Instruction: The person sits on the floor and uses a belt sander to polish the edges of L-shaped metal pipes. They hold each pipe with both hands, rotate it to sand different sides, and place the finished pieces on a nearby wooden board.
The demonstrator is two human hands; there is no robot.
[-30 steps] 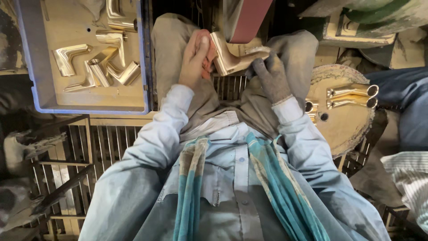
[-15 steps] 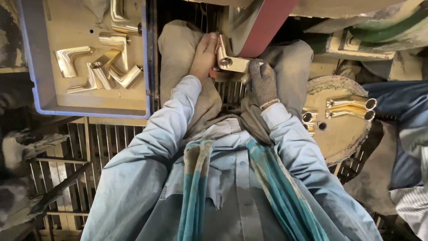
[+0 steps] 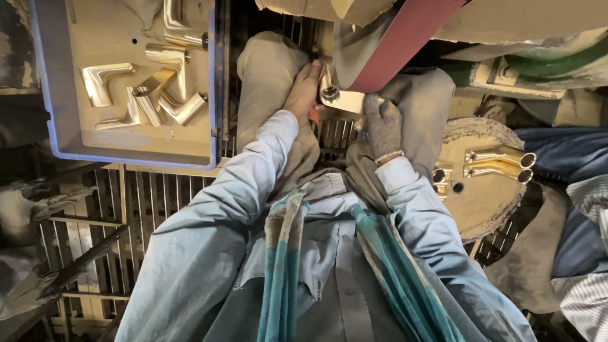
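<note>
left hand (image 3: 305, 88): bare, grip closed on the brass fitting (image 3: 334, 96)
right hand (image 3: 382, 126): gloved, grip holding its flat end
fitting: pressed against the red sanding belt (image 3: 405, 44)
risk: bare fingers near the belt, a slip could abrade them

A bent brass pipe fitting (image 3: 335, 96), shiny and pale gold, is held between 2 hands above the person's lap. One end is a round open socket facing the camera; a flatter arm runs from it toward the right. The bare left hand (image 3: 304, 88) grips the socket end, and the right hand (image 3: 381, 126), in a grey knitted glove, holds the other end. The upper part of the fitting presses against a dark red sanding belt (image 3: 399, 47) that slants up and to the right.
</note>
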